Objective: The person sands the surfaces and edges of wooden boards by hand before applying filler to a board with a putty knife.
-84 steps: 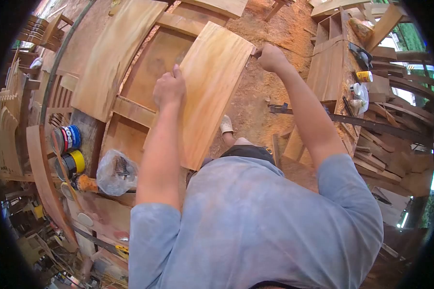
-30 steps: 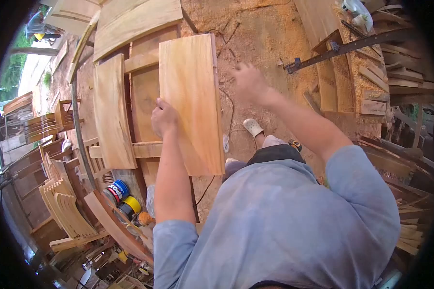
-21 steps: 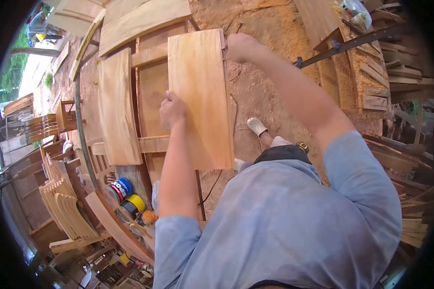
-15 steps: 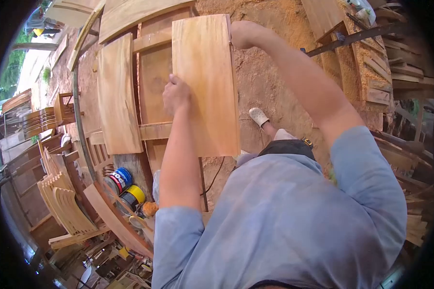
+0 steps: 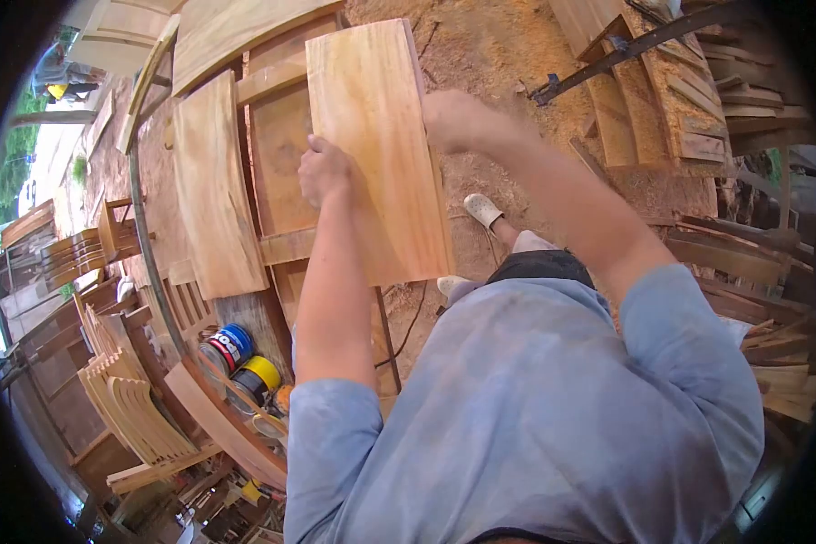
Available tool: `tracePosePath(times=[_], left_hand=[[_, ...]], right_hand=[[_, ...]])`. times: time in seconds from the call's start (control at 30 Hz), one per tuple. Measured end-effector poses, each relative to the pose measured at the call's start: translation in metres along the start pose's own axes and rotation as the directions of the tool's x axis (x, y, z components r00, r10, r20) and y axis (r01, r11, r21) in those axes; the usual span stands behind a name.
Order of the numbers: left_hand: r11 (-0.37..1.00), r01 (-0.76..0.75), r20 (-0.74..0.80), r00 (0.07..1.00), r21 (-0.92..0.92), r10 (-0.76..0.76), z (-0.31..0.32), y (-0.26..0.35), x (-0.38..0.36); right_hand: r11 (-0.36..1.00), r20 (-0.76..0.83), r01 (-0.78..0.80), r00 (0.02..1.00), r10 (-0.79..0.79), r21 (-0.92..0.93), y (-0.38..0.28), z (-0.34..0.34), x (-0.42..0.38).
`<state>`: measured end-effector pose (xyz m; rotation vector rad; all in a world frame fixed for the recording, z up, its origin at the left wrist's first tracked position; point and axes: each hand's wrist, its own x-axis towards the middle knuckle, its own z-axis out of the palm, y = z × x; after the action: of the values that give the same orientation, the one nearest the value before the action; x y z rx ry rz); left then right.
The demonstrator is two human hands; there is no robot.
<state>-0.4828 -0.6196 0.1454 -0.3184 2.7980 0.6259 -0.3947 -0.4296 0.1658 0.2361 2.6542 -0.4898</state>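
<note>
A pale wooden board [image 5: 376,154] stands lengthwise in front of me over a wooden frame [image 5: 286,247]. My left hand [image 5: 325,172] is closed on the board's left edge, thumb pointing up. Against the opposite edge, in its upper half, is my right hand [image 5: 461,122], curled and blurred by motion. Its fingertips are hidden at the edge, so whatever it may hold cannot be made out. A second pale board [image 5: 216,186] lies on the frame to the left, apart from both hands.
Paint cans [image 5: 231,344] sit at lower left, near curved wooden slats [image 5: 140,412]. A dark metal bar [image 5: 626,56] juts in at upper right above stacked planks [image 5: 698,109]. Sawdust covers the ground [image 5: 494,54], and a cable runs below the board.
My right hand has slid down along the board's right edge, toward me. My left hand keeps its hold on the left edge. The view has shifted slightly.
</note>
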Motion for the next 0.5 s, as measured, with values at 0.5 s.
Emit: tracePosePath(times=[0.5], left_hand=[[1.000, 0.017, -0.021, 1.000, -0.011, -0.017, 0.000, 0.001, -0.002]], right_hand=[[0.867, -0.016, 0.001, 1.000, 0.008, 0.498, 0.044, 0.021, -0.046]])
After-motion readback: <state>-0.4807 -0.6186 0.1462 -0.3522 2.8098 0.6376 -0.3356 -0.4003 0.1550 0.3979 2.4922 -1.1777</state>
